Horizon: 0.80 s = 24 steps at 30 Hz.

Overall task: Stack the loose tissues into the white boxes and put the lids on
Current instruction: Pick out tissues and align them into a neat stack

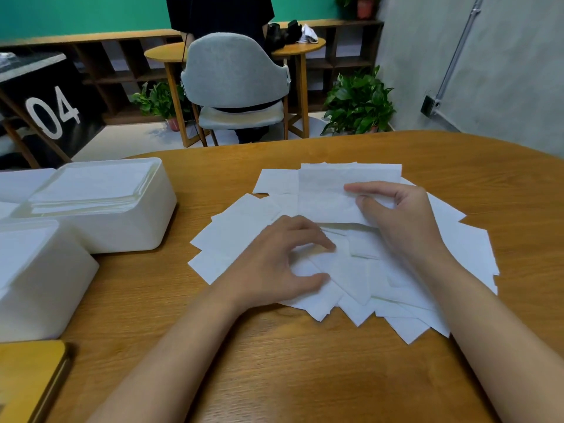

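Left of the left hand (274, 261), 1 white box (122, 227) is sitting part-filled and lidless, while the right hand (396, 215) is pinching a tissue (323, 190) and the left's curled fingers are resting on the large loose pile (457, 248), grip unclear.

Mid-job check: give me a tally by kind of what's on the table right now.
White boxes: 2, far box and near box
Loose tissue pile: 1, sheets overlap too much to count
Wood-coloured slab, perhaps a lid: 1
Cut-off white shape at left edge, unclear: 1
Total: 5
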Motion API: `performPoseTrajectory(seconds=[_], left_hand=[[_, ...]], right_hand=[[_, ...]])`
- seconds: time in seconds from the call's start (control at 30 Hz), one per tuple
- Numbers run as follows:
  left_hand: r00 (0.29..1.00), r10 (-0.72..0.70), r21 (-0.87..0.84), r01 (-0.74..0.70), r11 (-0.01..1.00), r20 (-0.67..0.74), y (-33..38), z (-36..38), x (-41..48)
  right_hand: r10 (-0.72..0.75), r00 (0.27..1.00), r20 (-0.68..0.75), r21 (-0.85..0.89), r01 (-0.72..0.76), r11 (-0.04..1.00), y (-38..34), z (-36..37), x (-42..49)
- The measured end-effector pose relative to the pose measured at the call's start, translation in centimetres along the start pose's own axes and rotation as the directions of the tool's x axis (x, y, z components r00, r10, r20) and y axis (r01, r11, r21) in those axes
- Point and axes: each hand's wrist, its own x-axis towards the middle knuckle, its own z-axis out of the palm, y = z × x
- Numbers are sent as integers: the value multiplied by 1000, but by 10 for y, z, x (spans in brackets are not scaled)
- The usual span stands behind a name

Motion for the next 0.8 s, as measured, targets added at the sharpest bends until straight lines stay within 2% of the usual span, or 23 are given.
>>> performPoseTrajectory(seconds=[0.13, 0.4, 0.57, 0.7, 0.8], left_hand=[[1000, 20, -1, -20, 1000, 21, -2, 4, 2], [980, 183, 157, -169, 973, -81, 0, 22, 3], [970, 232, 190, -214, 958, -78, 4, 20, 3], [968, 189, 133, -168, 977, -165, 10, 10, 0], [966, 68, -23, -76, 997, -250, 15, 0, -1]], right_hand=[[12, 1000, 17, -10, -12, 1000, -2, 2, -1], [2, 999, 39, -30, 0, 1000, -2, 6, -3], [10, 999, 44, -57, -8, 998, -3, 7, -3], [22, 998, 53, -47, -19, 999, -1, 8, -4], [-15, 994, 109, -16, 17, 1000, -8, 9, -7]])
